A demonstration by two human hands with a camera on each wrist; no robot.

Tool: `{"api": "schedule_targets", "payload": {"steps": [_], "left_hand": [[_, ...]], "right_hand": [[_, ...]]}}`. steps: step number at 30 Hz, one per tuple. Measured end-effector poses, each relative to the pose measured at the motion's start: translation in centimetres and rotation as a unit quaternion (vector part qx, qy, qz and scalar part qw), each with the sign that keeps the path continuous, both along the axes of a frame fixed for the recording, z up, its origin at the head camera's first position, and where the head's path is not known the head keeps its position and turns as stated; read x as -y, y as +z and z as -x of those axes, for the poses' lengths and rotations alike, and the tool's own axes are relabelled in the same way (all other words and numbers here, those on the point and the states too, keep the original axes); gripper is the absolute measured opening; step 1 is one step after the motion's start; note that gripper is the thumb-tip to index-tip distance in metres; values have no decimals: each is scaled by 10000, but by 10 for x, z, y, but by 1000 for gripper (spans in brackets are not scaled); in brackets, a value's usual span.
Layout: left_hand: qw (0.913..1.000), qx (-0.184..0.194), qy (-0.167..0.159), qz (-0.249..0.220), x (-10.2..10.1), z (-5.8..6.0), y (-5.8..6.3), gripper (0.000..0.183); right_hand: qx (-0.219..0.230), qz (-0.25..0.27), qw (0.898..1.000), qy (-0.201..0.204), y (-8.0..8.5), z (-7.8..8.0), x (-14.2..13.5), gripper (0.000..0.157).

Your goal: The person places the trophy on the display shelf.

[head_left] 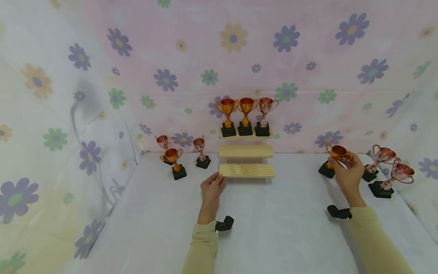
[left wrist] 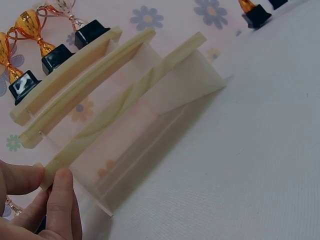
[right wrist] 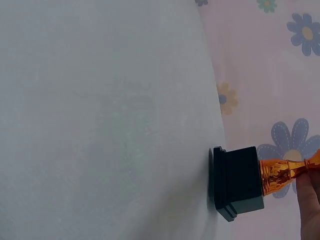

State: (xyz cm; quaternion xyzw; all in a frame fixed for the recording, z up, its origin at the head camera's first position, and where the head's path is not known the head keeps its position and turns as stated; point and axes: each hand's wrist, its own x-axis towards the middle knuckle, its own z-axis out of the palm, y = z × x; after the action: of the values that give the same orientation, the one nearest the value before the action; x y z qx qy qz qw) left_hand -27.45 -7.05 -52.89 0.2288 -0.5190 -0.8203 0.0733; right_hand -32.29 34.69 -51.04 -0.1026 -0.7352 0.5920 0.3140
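My left hand (head_left: 211,190) pinches the left end of the lowest wooden step (head_left: 247,171) of a small three-tier display stand, thumb and fingers at its corner. On the top step (left wrist: 72,75) stand two gold trophies and one rose-gold trophy (head_left: 263,116), side by side on black bases. Over at the right, my right hand (head_left: 349,174) holds a gold trophy (head_left: 338,152) by its cup and stem. Its black base (right wrist: 240,180) is at the tabletop; I cannot tell whether it touches. The middle step (head_left: 246,151) and lowest step bear no trophies.
Left of the stand are a gold trophy (head_left: 175,163) and two rose-gold trophies, one (head_left: 202,154) nearer the stand. Two more rose-gold trophies (head_left: 391,179) stand right of my right hand. Flowered cloth (head_left: 191,45) hangs behind and at both sides of the white tabletop (head_left: 273,228).
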Motion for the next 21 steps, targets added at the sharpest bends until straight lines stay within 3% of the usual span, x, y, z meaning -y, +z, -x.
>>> {"api": "schedule_targets", "payload": {"steps": [9, 21], "left_hand": [[10000, -19, 40, -2, 1, 0, 2, 31], [10000, 23, 36, -42, 0, 0, 2, 31]], "right_hand": [[-329, -674, 9952, 629, 7, -14, 29, 49], [-780, -522, 9757, 1981, 22, -42, 78, 46]]}}
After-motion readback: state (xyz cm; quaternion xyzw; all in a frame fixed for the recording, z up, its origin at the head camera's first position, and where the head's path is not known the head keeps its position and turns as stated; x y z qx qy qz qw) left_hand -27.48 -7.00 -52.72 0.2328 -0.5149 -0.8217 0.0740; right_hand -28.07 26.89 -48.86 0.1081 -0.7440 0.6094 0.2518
